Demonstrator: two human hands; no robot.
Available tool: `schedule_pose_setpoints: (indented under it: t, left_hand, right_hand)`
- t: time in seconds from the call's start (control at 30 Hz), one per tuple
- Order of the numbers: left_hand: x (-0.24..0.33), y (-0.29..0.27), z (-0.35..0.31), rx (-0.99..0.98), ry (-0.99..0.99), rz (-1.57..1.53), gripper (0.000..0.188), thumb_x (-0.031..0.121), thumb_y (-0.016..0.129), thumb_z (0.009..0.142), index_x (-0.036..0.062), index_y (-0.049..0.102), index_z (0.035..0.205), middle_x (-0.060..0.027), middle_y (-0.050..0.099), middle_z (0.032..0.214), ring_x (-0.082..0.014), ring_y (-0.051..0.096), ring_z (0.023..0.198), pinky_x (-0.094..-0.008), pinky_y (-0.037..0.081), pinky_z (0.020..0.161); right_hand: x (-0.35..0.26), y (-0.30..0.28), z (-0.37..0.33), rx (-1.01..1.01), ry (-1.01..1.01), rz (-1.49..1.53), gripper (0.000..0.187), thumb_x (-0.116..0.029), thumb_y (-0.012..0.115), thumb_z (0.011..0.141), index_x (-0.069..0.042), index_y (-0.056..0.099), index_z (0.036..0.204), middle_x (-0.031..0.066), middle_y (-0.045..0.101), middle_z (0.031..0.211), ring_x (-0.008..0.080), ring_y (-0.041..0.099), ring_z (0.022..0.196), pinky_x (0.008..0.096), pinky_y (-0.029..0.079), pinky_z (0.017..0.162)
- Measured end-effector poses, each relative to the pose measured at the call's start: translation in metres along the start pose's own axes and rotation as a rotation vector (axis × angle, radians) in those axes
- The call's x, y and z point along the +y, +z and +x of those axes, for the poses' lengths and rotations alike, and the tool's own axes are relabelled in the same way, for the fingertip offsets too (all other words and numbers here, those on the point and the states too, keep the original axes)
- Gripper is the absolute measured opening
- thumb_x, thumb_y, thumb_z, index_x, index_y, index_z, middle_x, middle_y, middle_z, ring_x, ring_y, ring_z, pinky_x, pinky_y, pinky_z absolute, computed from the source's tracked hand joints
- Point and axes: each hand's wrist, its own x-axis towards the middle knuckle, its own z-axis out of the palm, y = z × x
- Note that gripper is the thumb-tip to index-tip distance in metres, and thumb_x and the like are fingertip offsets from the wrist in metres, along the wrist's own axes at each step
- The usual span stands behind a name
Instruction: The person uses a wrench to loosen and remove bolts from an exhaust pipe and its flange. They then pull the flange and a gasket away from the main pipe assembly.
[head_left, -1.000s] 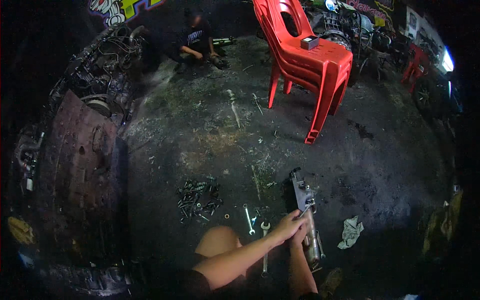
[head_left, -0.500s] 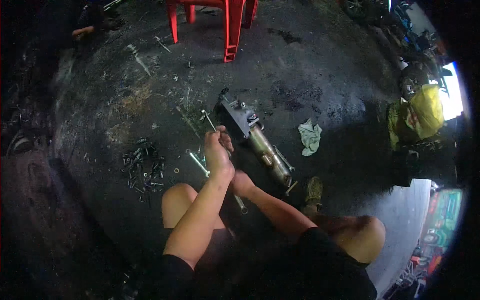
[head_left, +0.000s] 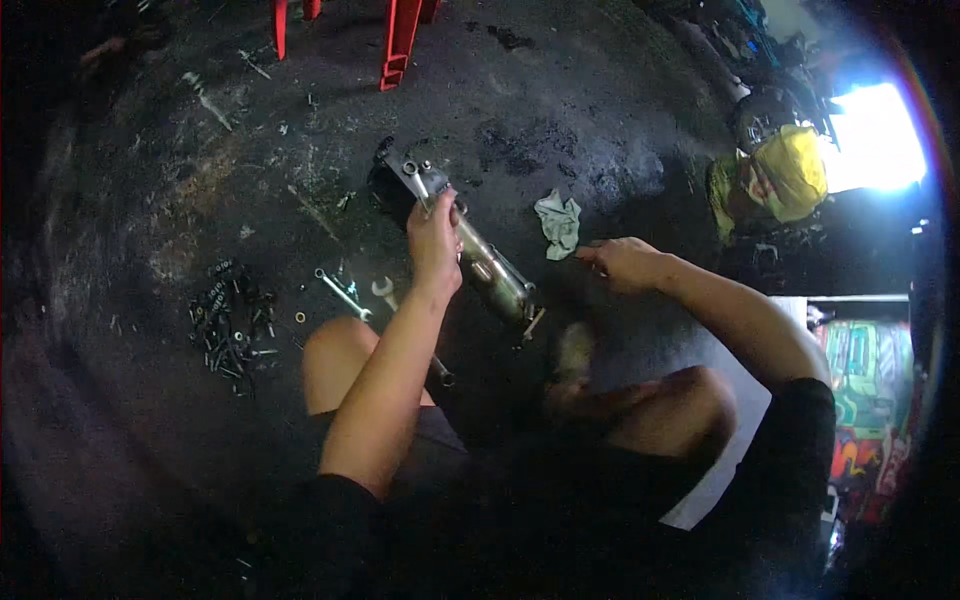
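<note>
My left hand (head_left: 435,250) is closed round a wrench (head_left: 420,184), whose ring end points away from me over the dark bracket at the far end of a metal cylinder (head_left: 490,270). That cylinder lies slanted on the floor, partly hidden by my left hand. My right hand (head_left: 628,263) is stretched out to the right with its fingers partly bent. Its foremost fingertip reaches the near edge of a crumpled pale cloth (head_left: 558,222); whether it touches cannot be told. Left of my left forearm lie a combination wrench (head_left: 344,294) and an open-jawed wrench (head_left: 383,291).
A pile of bolts and small dark parts (head_left: 232,325) lies at the left, with a brass-coloured ring (head_left: 300,317) nearby. Red plastic stool legs (head_left: 400,45) stand at the far side. A yellow sack (head_left: 785,175) sits at the right. My shoe (head_left: 573,355) is beside the cylinder's near end.
My right hand has left my left hand and swung right to the cloth. My left hand, still holding the wrench, now lies over the cylinder. The view has shifted right.
</note>
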Motion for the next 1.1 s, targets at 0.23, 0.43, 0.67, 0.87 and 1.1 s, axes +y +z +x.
schedule_pose_setpoints:
  t: [0.23,0.43,0.67,0.87,1.1]
  left_hand:
    - [0.006,-0.039,-0.013,0.157,0.437,1.010,0.028,0.032,0.066,0.083,0.0067,0.058,0.092,-0.0033,0.059,0.075,-0.0146,0.056,0.065,-0.0290,0.044,0.057]
    - [-0.019,-0.072,0.001,0.417,0.293,1.043,0.049,0.043,0.071,0.077,0.0004,0.056,0.096,-0.0076,0.061,0.084,-0.0175,0.059,0.077,-0.0304,0.045,0.070]
    - [-0.059,-0.040,0.043,0.519,0.388,1.096,0.055,0.042,0.071,0.076,-0.0058,0.058,0.100,-0.0209,0.063,0.098,-0.0347,0.060,0.092,-0.0394,0.044,0.081]
    - [-0.054,-0.039,0.051,0.651,0.542,1.467,0.049,0.041,0.069,0.074,-0.0034,0.061,0.095,-0.0222,0.064,0.085,-0.0400,0.061,0.082,-0.0445,0.046,0.074]
    - [-0.018,-0.034,0.066,0.699,0.688,1.668,0.043,0.034,0.066,0.074,-0.0035,0.062,0.095,-0.0251,0.063,0.085,-0.0420,0.061,0.082,-0.0468,0.046,0.071]
  right_hand:
    - [0.013,0.081,0.082,0.267,0.075,0.225,0.062,-0.040,0.062,0.078,-0.007,0.044,0.127,0.0189,0.053,0.117,0.0372,0.054,0.107,0.0458,0.047,0.086]
    - [-0.040,0.134,0.153,0.859,-0.099,0.740,0.054,-0.030,0.068,0.075,-0.001,0.048,0.116,0.0205,0.049,0.111,0.0392,0.052,0.101,0.0446,0.045,0.084]
    - [-0.037,0.197,0.118,0.616,-0.564,0.669,0.022,-0.024,0.067,0.075,-0.005,0.058,0.082,0.0091,0.057,0.077,0.0282,0.059,0.081,0.0401,0.046,0.073]
    - [-0.035,0.210,0.125,0.850,-0.667,0.478,0.020,-0.026,0.067,0.073,-0.009,0.059,0.077,0.0066,0.059,0.074,0.0235,0.059,0.068,0.0360,0.043,0.064]
    - [-0.009,0.232,0.131,0.781,-0.671,0.509,0.021,-0.031,0.064,0.074,-0.012,0.059,0.070,0.0076,0.055,0.061,0.0291,0.057,0.061,0.0425,0.045,0.065]
